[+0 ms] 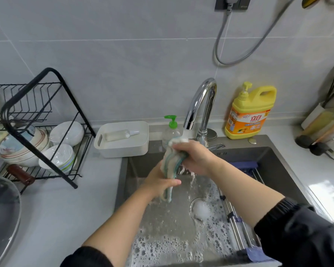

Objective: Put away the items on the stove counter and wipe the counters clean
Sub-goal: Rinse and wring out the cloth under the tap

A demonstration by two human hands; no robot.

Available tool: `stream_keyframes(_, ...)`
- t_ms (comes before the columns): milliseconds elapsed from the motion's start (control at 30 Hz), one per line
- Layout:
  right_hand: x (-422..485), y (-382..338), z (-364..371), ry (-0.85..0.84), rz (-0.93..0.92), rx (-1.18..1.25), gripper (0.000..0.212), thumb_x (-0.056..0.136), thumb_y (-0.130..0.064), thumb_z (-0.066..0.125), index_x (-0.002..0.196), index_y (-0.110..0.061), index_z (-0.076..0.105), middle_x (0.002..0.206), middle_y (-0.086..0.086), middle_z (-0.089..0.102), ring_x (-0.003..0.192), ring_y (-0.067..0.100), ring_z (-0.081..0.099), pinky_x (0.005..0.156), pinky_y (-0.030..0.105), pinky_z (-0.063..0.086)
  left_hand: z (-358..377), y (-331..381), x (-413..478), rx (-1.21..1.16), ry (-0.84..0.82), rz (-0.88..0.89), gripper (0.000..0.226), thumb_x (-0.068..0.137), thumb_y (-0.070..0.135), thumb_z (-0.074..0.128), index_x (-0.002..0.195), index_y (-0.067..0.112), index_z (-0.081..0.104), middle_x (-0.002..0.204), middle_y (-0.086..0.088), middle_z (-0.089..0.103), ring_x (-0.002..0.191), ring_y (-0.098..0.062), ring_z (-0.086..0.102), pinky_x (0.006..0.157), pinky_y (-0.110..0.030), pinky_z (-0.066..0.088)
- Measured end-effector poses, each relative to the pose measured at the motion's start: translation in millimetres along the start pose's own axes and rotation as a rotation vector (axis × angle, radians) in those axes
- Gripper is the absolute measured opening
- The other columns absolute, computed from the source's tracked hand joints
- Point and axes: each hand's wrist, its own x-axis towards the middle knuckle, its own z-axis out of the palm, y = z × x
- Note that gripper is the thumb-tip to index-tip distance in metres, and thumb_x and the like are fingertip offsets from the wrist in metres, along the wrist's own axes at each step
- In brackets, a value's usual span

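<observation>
Wringing cloth point(173, 162): left hand point(160, 182), right hand point(195, 157), over foamy sink point(278, 157).

Chrome faucet point(199, 105) just behind the fingers point(181, 149), yellow detergent bottle point(249, 114) beyond them to the right, black dish rack point(76, 105) with bowls point(66, 132) well left.

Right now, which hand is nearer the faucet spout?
Right. The right hand grips the top of the cloth just below the faucet spout; the left hand holds its lower part, farther down and nearer the person.
</observation>
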Motion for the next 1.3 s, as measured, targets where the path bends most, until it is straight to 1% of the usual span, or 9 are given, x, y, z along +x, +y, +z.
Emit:
stream_keyframes(133,-10.8,0.4,-34.7,0.045,-0.028,0.251,0.008,0.077,-0.011,0.053,0.083,-0.007,0.054,0.076,0.011,0.06,0.071,0.022,0.058,0.074,0.034,0.044,7.6,-7.6,14.1,-0.085,0.137,-0.165,0.009,0.078,0.019,0.074,0.084,0.024,0.069,0.085,-0.003,0.073,0.082,-0.021,0.068,0.08,-0.037,0.053)
stream_keyframes(367,-39.7,48.4,-89.6,0.255,0.365,0.226,0.029,0.095,-0.023,0.035,0.102,-0.005,0.056,0.066,0.011,0.066,0.057,0.022,0.064,0.072,0.034,0.046,7.9,17.4,33.7,-0.787,-0.039,-0.175,0.037,0.073,-0.005,0.055,0.109,0.001,0.064,0.1,-0.01,0.068,0.096,-0.024,0.06,0.078,-0.031,0.048)
stream_keyframes(467,-34.9,63.0,-99.0,0.453,0.452,-0.189,0.028,0.093,-0.019,0.047,0.115,-0.004,0.054,0.078,0.011,0.069,0.073,0.027,0.067,0.073,0.038,0.051,6.0,24.5,36.5,-1.039,-0.132,-0.181,0.044,0.07,0.001,0.052,0.114,-0.006,0.057,0.106,-0.016,0.067,0.102,-0.026,0.06,0.085,-0.034,0.052)
stream_keyframes(600,-32.1,47.7,-114.9,0.903,0.113,-0.753,0.047,0.087,-0.014,0.059,0.13,-0.011,0.039,0.122,0.013,0.055,0.099,0.029,0.06,0.082,0.042,0.052,-5.0,21.8,35.4,-1.092,-0.328,-0.165,0.063,0.056,0.01,0.074,0.113,-0.007,0.057,0.109,-0.02,0.064,0.105,-0.031,0.059,0.098,-0.042,0.044)
stream_keyframes(733,-22.8,28.3,-118.2,0.799,-0.026,-1.066,0.06,0.09,-0.02,0.06,0.142,-0.019,0.029,0.139,0.01,0.039,0.113,0.03,0.053,0.09,0.041,0.046,1.1,27.9,27.4,-0.884,-0.23,-0.188,0.046,0.071,0.008,0.076,0.11,-0.003,0.052,0.093,-0.018,0.064,0.083,-0.025,0.068,0.074,-0.034,0.057)
stream_keyframes(900,-2.7,16.1,-130.7,0.717,-0.038,-1.336,0.021,0.093,-0.02,0.054,0.111,-0.012,0.062,0.108,0.012,0.065,0.094,0.03,0.059,0.079,0.036,0.048,13.2,38.8,24.1,-0.694,-0.06,-0.161,0.035,0.067,0.001,0.07,0.098,0.003,0.053,0.061,-0.007,0.062,0.054,-0.016,0.061,0.056,-0.024,0.053)
stream_keyframes(1067,9.0,-10.2,-150.3,0.679,0.101,-1.277,0.016,0.09,-0.022,0.061,0.1,-0.012,0.067,0.098,0.009,0.069,0.089,0.027,0.061,0.079,0.037,0.051,10.5,44.0,11.0,-0.778,-0.107,-0.16,0.039,0.063,0.009,0.053,0.101,0.006,0.06,0.056,-0.009,0.053,0.053,-0.019,0.055,0.064,-0.029,0.05)
stream_keyframes(1200,-5.4,-8.7,-151.2,0.917,0.019,-1.066,0.05,0.078,-0.036,0.074,0.116,-0.01,0.055,0.113,0.008,0.057,0.101,0.03,0.055,0.085,0.04,0.048,15.2,55.6,1.0,-0.915,-0.104,-0.215,0.008,0.07,0.013,0.056,0.075,0.011,0.05,0.051,-0.002,0.043,0.049,-0.017,0.049,0.065,-0.03,0.053)
stream_keyframes(1300,-26.1,35.0,-123.4,1.076,-0.141,-0.748,0.023,0.087,-0.03,0.064,0.09,-0.01,0.055,0.088,0.005,0.055,0.085,0.026,0.054,0.074,0.036,0.045,20.7,64.5,-4.5,-1.017,-0.111,-0.218,0.024,0.08,0.016,0.056,0.061,0.017,0.042,0.046,0.003,0.039,0.044,-0.012,0.043,0.065,-0.029,0.054)
